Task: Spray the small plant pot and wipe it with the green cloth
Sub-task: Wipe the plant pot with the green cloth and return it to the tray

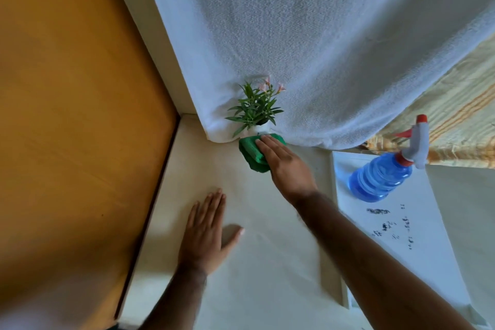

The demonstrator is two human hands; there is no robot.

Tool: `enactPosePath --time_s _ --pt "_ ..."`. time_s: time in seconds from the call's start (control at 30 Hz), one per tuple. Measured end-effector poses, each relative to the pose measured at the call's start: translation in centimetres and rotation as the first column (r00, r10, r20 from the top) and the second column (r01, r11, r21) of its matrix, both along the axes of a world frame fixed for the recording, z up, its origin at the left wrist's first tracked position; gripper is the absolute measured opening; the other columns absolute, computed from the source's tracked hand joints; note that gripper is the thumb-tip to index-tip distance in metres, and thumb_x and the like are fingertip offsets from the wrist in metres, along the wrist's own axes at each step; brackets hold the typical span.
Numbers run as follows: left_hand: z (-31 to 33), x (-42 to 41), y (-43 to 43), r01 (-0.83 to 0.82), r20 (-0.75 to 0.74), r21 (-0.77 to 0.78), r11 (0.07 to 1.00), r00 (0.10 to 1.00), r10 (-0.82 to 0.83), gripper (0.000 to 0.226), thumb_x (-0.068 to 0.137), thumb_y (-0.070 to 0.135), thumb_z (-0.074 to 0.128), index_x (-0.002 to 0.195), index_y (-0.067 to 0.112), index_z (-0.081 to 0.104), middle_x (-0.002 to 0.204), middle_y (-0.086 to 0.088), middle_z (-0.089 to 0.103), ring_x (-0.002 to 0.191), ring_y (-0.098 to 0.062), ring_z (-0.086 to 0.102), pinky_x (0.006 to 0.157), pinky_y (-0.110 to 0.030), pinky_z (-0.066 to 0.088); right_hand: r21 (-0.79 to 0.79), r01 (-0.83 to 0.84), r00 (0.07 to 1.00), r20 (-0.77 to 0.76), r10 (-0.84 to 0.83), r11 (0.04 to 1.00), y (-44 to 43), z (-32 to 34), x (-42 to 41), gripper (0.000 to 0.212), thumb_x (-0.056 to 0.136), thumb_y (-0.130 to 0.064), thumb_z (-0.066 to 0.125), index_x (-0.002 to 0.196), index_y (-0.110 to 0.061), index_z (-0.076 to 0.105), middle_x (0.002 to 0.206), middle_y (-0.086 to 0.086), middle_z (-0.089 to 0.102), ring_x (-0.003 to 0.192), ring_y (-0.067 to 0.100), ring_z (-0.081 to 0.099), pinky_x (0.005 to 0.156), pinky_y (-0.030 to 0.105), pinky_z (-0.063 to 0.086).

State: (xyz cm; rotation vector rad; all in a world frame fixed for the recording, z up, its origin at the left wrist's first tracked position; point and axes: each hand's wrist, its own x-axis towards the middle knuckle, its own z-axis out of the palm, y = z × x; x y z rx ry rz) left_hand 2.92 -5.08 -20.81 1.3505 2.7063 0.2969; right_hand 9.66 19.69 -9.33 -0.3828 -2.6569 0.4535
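A small white plant pot with green leaves and pink flowers stands at the far edge of the cream tabletop, against a white curtain. The green cloth lies bunched right in front of the pot, touching its base. My right hand presses down on the cloth with fingers together, fingertips at the pot's foot. My left hand rests flat on the tabletop nearer to me, fingers spread, holding nothing. The blue spray bottle, with a white and red trigger head, stands to the right, untouched.
A white curtain hangs behind the pot. An orange wooden panel borders the table on the left. The bottle stands on a white sheet with dark printed marks. Striped yellow fabric shows at the right.
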Motion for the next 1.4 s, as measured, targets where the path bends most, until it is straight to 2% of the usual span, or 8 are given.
enactPosePath --time_s 0.27,0.5,0.6,0.7,0.93,1.03,1.2,1.4 --pt "0.0 0.0 0.1 -0.009 -0.001 0.000 1.000 1.000 0.009 0.098 0.092 0.078 0.041 0.165 0.016 0.015 0.174 -0.002 0.017 0.160 -0.019 0.019 0.127 -0.046 0.019 0.111 -0.033 0.999 0.002 0.033 0.993 1.3 -1.8 -2.6 0.054 0.076 0.020 0.074 0.128 0.010 0.066 0.133 0.030 0.065 0.122 0.046 0.063 0.108 0.055 0.033" --pt "0.1 0.0 0.0 -0.008 -0.011 0.013 1.000 1.000 0.008 0.097 0.093 0.076 0.043 0.164 0.015 0.018 0.173 -0.001 0.020 0.159 -0.019 0.022 0.126 -0.049 0.026 0.072 -0.040 0.999 0.037 0.038 0.997 1.1 -4.2 -1.9 0.055 0.072 0.019 0.080 0.124 0.008 0.069 0.131 0.027 0.067 0.120 0.043 0.066 0.106 0.054 0.038" --pt "0.1 0.0 0.1 -0.008 -0.006 0.018 1.000 1.000 0.008 0.096 0.093 0.075 0.045 0.164 0.016 0.020 0.173 -0.001 0.021 0.159 -0.018 0.021 0.126 -0.051 0.029 0.093 -0.051 0.999 -0.001 0.051 0.994 1.3 -4.0 -2.1 0.041 0.085 0.009 0.063 0.126 0.006 0.069 0.133 0.025 0.067 0.122 0.040 0.065 0.107 0.050 0.039" --pt "0.2 0.0 0.1 -0.014 -0.001 0.010 1.000 1.000 0.014 0.097 0.093 0.077 0.041 0.164 0.017 0.017 0.174 0.000 0.018 0.160 -0.017 0.019 0.127 -0.048 0.023 0.133 -0.079 0.995 -0.043 0.085 0.988 1.4 -2.6 -3.1 0.046 0.092 -0.004 0.042 0.130 0.003 0.067 0.137 0.022 0.066 0.126 0.035 0.063 0.113 0.040 0.038" --pt "0.4 0.1 0.1 -0.007 -0.004 0.007 1.000 1.000 0.007 0.095 0.094 0.077 0.037 0.164 0.016 0.018 0.174 -0.001 0.019 0.160 -0.018 0.019 0.127 -0.048 0.022 0.136 -0.133 0.991 0.018 0.132 0.982 1.8 -3.6 -2.7 0.043 0.093 -0.007 0.045 0.126 0.003 0.070 0.133 0.022 0.068 0.121 0.038 0.066 0.103 0.052 0.051" --pt "0.4 0.0 0.1 -0.002 -0.007 0.003 1.000 1.000 0.002 0.095 0.095 0.077 0.038 0.164 0.015 0.019 0.174 -0.001 0.020 0.160 -0.018 0.019 0.127 -0.048 0.023 0.132 -0.135 0.991 0.030 0.132 0.982 1.9 -4.2 -2.0 0.039 0.091 -0.004 0.052 0.125 0.002 0.071 0.131 0.022 0.069 0.119 0.039 0.068 0.102 0.052 0.050" --pt "0.4 0.0 0.1 -0.011 -0.001 -0.014 1.000 1.000 0.011 0.098 0.093 0.078 0.038 0.165 0.017 0.013 0.175 -0.001 0.015 0.161 -0.018 0.014 0.128 -0.046 0.019 0.162 -0.143 0.987 -0.050 0.152 0.976 2.5 -2.4 -3.7 0.044 0.093 -0.007 0.042 0.126 0.001 0.070 0.131 0.019 0.070 0.121 0.035 0.066 0.106 0.044 0.049" --pt "0.3 0.0 0.1 -0.003 0.008 0.010 1.000 1.000 0.003 0.094 0.095 0.076 0.036 0.165 0.016 0.016 0.174 -0.001 0.018 0.160 -0.019 0.017 0.127 -0.048 0.021 0.164 -0.235 0.972 0.020 0.235 0.958 3.1 -3.1 -3.4 0.043 0.092 -0.003 0.043 0.124 0.003 0.071 0.130 0.020 0.071 0.120 0.037 0.067 0.099 0.051 0.056"
